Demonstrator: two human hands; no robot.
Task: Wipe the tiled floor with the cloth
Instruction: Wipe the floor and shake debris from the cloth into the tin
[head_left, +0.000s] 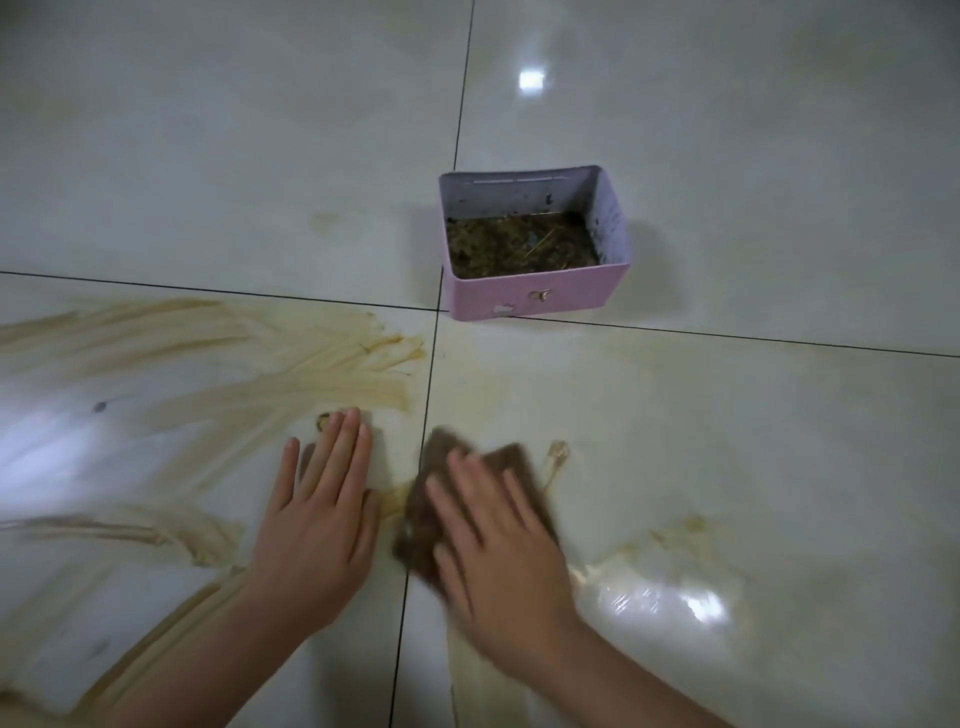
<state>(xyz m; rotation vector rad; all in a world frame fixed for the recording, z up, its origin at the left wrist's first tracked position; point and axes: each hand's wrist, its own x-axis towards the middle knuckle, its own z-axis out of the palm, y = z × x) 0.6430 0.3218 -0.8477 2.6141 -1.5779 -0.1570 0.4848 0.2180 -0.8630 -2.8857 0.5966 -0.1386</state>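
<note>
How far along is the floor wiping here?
Partway. The far tiled floor looks mostly clean. The right hand presses the cloth flat near the tile joint; the left hand rests flat beside it. Brown streaks on the left tile and smears at right are left.

floor (727, 156): glossy glazed tile (streaked) | cloth (415, 519): matt brown fabric | box (530, 301): pink, matt

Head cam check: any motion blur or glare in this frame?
Head view: the right hand and brown cloth are smeared by motion blur, the left hand is sharper; glare blooms on the tiled floor at lower right and far left, plus a small bright reflection near the top.
</note>
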